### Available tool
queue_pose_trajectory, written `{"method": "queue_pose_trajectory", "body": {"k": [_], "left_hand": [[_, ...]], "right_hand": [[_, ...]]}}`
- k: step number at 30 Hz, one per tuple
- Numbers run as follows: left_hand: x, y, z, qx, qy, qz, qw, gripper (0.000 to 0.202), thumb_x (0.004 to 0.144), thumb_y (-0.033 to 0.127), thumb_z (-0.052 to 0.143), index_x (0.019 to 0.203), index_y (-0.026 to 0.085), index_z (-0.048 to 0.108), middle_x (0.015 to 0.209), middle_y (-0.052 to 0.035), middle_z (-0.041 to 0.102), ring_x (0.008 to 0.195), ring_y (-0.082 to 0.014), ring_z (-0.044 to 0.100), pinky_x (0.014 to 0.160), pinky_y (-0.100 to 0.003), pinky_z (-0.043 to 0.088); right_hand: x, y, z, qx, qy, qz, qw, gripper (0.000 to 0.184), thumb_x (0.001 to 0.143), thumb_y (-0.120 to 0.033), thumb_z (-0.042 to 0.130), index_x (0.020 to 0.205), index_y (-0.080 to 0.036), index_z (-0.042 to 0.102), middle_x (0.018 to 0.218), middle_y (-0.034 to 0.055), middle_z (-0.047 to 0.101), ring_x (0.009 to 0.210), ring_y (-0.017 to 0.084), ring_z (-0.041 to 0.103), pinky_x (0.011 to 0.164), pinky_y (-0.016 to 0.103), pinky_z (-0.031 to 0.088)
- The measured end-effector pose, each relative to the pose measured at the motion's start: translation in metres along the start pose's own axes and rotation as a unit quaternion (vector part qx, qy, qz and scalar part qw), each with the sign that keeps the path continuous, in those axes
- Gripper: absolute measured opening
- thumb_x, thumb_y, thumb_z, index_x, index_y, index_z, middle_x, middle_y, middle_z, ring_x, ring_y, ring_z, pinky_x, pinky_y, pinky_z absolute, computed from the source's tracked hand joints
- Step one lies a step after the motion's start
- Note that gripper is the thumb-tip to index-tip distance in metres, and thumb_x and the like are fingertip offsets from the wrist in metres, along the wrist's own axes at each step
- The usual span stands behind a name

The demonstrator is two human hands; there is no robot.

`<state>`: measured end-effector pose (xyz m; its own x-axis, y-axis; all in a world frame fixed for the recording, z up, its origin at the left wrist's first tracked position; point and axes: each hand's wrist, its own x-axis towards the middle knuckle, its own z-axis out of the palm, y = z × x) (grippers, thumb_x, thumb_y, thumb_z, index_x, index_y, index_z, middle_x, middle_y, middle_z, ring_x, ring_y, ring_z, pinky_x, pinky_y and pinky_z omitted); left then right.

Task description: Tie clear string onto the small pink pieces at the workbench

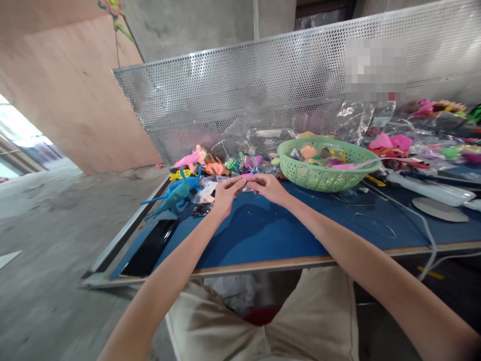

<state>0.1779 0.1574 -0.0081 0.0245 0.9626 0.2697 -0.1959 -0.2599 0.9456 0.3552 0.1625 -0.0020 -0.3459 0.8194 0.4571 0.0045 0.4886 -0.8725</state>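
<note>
Above the blue tabletop (259,230), my left hand (227,194) and my right hand (268,187) meet with their fingertips close together. Both pinch a small pink piece (247,176), mostly covered by my fingers, so its shape cannot be made out. Left of my hands lie blue and teal toy dinosaurs (176,194), with a pink toy figure (193,158) behind them. A clear plastic bag (206,190) and a small black packet (202,209) are beside my left hand. To the right of my right hand stands a green plastic basket (326,175) holding colourful soft pieces.
A black phone (150,248) lies at the table's front left. A perforated metal panel (225,95) borders the back. On the right are a white tool-like object (432,188), a grey oval piece (439,209), a white cable (424,225) and piled colourful toys (394,145).
</note>
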Motion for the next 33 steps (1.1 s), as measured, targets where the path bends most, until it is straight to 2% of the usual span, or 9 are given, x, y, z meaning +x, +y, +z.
{"method": "queue_pose_trajectory", "body": {"k": [5, 8, 14, 20, 23, 26, 29, 31, 33], "left_hand": [[-0.003, 0.003, 0.004, -0.005, 0.006, -0.040, 0.999, 0.036, 0.062, 0.041, 0.090, 0.087, 0.018, 0.079, 0.075, -0.0016, 0.071, 0.064, -0.0110, 0.059, 0.064, -0.026, 0.048], [-0.003, 0.004, 0.005, -0.018, 0.010, -0.052, 0.998, 0.034, 0.060, 0.039, 0.091, 0.085, 0.018, 0.079, 0.076, -0.0011, 0.070, 0.061, -0.0092, 0.055, 0.061, -0.025, 0.045], [-0.001, 0.002, 0.002, 0.000, -0.034, -0.037, 0.999, 0.037, 0.065, 0.041, 0.088, 0.093, 0.017, 0.081, 0.062, 0.0009, 0.062, 0.053, -0.0074, 0.044, 0.049, -0.024, 0.034], [0.000, 0.004, -0.001, 0.017, -0.019, -0.037, 0.999, 0.036, 0.065, 0.044, 0.087, 0.089, 0.018, 0.079, 0.073, -0.0011, 0.068, 0.058, -0.0090, 0.052, 0.057, -0.025, 0.042], [0.001, 0.008, -0.004, 0.025, -0.006, -0.035, 0.999, 0.037, 0.062, 0.044, 0.089, 0.086, 0.018, 0.078, 0.073, -0.0006, 0.067, 0.057, -0.0073, 0.051, 0.055, -0.022, 0.041], [0.002, 0.012, -0.006, 0.026, 0.003, -0.057, 0.998, 0.040, 0.059, 0.044, 0.090, 0.085, 0.016, 0.077, 0.069, 0.0006, 0.063, 0.050, -0.0035, 0.040, 0.047, -0.020, 0.032], [0.003, 0.012, -0.008, 0.035, -0.007, -0.093, 0.995, 0.038, 0.059, 0.042, 0.089, 0.083, 0.014, 0.076, 0.079, -0.0024, 0.068, 0.050, -0.0023, 0.037, 0.046, -0.021, 0.028], [0.003, 0.011, -0.009, 0.044, -0.024, -0.111, 0.993, 0.034, 0.060, 0.039, 0.088, 0.078, 0.014, 0.075, 0.082, -0.0034, 0.069, 0.050, -0.0027, 0.037, 0.046, -0.021, 0.028], [0.004, 0.009, -0.010, 0.038, -0.047, -0.136, 0.989, 0.029, 0.060, 0.035, 0.087, 0.075, 0.015, 0.073, 0.079, -0.0022, 0.067, 0.051, -0.0035, 0.038, 0.047, -0.021, 0.029]], "right_hand": [[0.001, 0.005, 0.003, -0.066, 0.041, -0.040, 0.996, 0.033, 0.077, -0.052, 0.076, 0.090, -0.021, 0.073, 0.092, 0.0055, 0.072, 0.074, 0.017, 0.063, 0.063, 0.029, 0.051], [0.002, 0.005, 0.006, -0.026, 0.056, -0.046, 0.997, 0.033, 0.078, -0.053, 0.075, 0.092, -0.022, 0.072, 0.099, 0.0063, 0.071, 0.080, 0.018, 0.064, 0.066, 0.030, 0.053], [0.000, 0.003, 0.009, 0.056, 0.042, -0.025, 0.997, 0.034, 0.078, -0.053, 0.074, 0.092, -0.022, 0.069, 0.081, 0.0027, 0.070, 0.067, 0.016, 0.061, 0.068, 0.032, 0.053], [0.000, 0.006, 0.010, 0.016, 0.063, -0.017, 0.998, 0.033, 0.085, -0.052, 0.067, 0.095, -0.021, 0.069, 0.081, 0.0039, 0.070, 0.069, 0.017, 0.063, 0.065, 0.031, 0.052], [-0.001, 0.007, 0.007, -0.100, 0.121, -0.057, 0.986, 0.029, 0.089, -0.048, 0.065, 0.099, -0.021, 0.067, 0.090, 0.0069, 0.071, 0.077, 0.020, 0.065, 0.068, 0.033, 0.053], [-0.003, 0.003, -0.001, -0.275, 0.156, -0.178, 0.932, 0.027, 0.094, -0.037, 0.061, 0.117, -0.022, 0.065, 0.115, 0.0103, 0.068, 0.094, 0.023, 0.065, 0.083, 0.038, 0.053], [-0.003, -0.003, -0.011, -0.441, 0.103, -0.292, 0.842, 0.036, 0.100, -0.024, 0.052, 0.134, -0.028, 0.059, 0.138, 0.0068, 0.061, 0.123, 0.027, 0.053, 0.107, 0.047, 0.040], [-0.002, -0.004, -0.015, -0.523, 0.056, -0.324, 0.787, 0.039, 0.101, -0.021, 0.052, 0.138, -0.031, 0.058, 0.144, 0.0023, 0.059, 0.128, 0.029, 0.048, 0.109, 0.049, 0.035], [0.000, -0.002, -0.018, -0.565, 0.017, -0.340, 0.752, 0.039, 0.101, -0.022, 0.052, 0.138, -0.032, 0.060, 0.143, -0.0008, 0.060, 0.123, 0.028, 0.048, 0.105, 0.046, 0.036]]}}
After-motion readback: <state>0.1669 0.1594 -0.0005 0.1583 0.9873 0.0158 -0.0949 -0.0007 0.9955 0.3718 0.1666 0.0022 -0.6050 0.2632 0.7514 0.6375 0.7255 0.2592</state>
